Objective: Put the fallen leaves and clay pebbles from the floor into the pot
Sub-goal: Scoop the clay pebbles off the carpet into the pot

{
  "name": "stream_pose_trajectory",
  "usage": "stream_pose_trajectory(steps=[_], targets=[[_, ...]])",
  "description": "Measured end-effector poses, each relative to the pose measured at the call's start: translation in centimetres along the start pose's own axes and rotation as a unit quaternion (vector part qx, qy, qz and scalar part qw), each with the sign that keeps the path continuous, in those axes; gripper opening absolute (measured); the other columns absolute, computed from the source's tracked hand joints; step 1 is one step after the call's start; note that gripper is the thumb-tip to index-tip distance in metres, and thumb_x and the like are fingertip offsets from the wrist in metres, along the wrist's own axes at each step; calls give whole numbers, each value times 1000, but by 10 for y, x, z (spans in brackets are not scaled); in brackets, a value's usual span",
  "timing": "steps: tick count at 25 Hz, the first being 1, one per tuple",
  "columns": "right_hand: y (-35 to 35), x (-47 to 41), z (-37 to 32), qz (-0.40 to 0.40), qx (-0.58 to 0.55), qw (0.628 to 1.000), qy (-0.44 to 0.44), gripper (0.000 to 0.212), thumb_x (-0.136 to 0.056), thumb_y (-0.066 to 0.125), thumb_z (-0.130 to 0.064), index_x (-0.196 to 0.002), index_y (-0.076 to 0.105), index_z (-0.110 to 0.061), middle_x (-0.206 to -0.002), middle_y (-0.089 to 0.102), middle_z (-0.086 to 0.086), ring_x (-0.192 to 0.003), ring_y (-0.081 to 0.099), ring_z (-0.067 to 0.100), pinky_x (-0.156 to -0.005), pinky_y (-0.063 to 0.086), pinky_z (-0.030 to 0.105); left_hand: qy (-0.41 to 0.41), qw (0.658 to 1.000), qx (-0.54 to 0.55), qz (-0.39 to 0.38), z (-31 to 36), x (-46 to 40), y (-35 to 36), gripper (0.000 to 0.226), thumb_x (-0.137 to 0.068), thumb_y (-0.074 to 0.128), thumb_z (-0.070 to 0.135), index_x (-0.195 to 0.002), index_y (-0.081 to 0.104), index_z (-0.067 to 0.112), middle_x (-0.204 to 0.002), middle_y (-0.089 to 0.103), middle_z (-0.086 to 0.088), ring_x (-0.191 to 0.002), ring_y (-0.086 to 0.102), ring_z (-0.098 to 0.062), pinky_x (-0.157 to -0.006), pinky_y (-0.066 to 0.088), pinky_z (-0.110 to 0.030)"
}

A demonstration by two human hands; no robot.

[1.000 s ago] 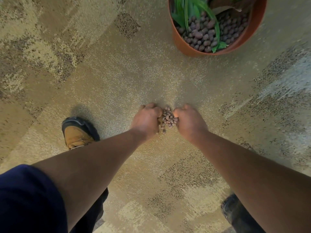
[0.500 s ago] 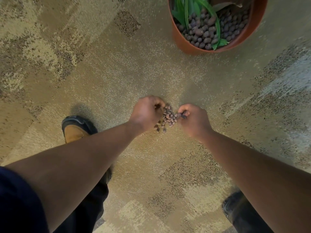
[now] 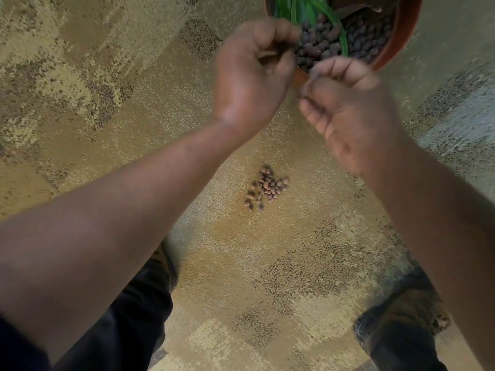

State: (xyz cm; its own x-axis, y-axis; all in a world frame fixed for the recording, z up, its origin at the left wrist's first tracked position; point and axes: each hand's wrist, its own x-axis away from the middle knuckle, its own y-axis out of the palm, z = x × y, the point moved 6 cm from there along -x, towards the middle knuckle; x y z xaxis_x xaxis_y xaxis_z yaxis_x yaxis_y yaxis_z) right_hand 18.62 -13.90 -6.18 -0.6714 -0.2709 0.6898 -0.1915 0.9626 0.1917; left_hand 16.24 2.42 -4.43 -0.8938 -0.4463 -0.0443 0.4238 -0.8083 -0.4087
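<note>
An orange pot [image 3: 401, 33] stands at the top right, filled with dark clay pebbles and green leaves [image 3: 308, 12]. Both hands are raised at its near rim and are blurred. My left hand [image 3: 251, 73] has its fingers curled round a small load of pebbles beside the rim. My right hand [image 3: 345, 108] is cupped just below the rim, its fingers curled over pebbles that are mostly hidden. A small pile of clay pebbles [image 3: 265, 187] lies on the carpet below and between my forearms.
Patterned tan carpet [image 3: 107, 89] covers the floor all round. My dark trouser leg [image 3: 139, 303] is at the bottom left, and my brown and black shoe [image 3: 396, 325] at the bottom right.
Both hands have lifted off the floor pile and moved up to the pot's rim, carrying pebbles. The pile on the carpet is left smaller and uncovered.
</note>
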Motion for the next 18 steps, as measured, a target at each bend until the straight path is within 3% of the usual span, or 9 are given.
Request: stream_pose_trajectory(steps=[3,6,8,13,18], targets=[[0,-14,-31,22,55,996,-63,18,-85,72,6,-94,65,-8,-102,68,16,-93,71,23,-81,61,30,56,993,-91,-46,8,-17,10,17,-87,64,1,-97,77,5,-96,75,-5,-90,70,-14,-76,59,-35],[4,-21,-35,30,130,986,-100,19,-84,71,9,-98,67,-4,-99,68,25,-90,70,30,-84,64,49,101,979,-149,-92,12,-17,18,20,-93,62,5,-107,76,5,-102,75,-4,-98,69,-15,-83,56,-34],[4,-22,-31,40,137,983,-111,19,-84,72,9,-100,68,-1,-96,69,26,-87,72,35,-85,62,54,123,970,-175,-114,11,-15,20,24,-96,59,10,-113,75,5,-111,75,-5,-105,69,-19,-88,55,-37],[-3,-28,-24,82,50,993,-73,25,-88,70,7,-112,69,1,-101,77,17,-92,78,25,-83,64,36,116,960,-214,-139,7,-12,25,33,-102,53,15,-131,67,10,-137,65,-7,-128,61,-22,-105,50,-36],[-5,-29,-22,132,10,990,-48,20,-91,71,3,-111,70,-1,-105,77,18,-92,79,24,-78,64,30,94,953,-253,-137,10,-16,27,31,-103,51,20,-127,70,14,-136,65,-4,-126,61,-20,-102,51,-34]])
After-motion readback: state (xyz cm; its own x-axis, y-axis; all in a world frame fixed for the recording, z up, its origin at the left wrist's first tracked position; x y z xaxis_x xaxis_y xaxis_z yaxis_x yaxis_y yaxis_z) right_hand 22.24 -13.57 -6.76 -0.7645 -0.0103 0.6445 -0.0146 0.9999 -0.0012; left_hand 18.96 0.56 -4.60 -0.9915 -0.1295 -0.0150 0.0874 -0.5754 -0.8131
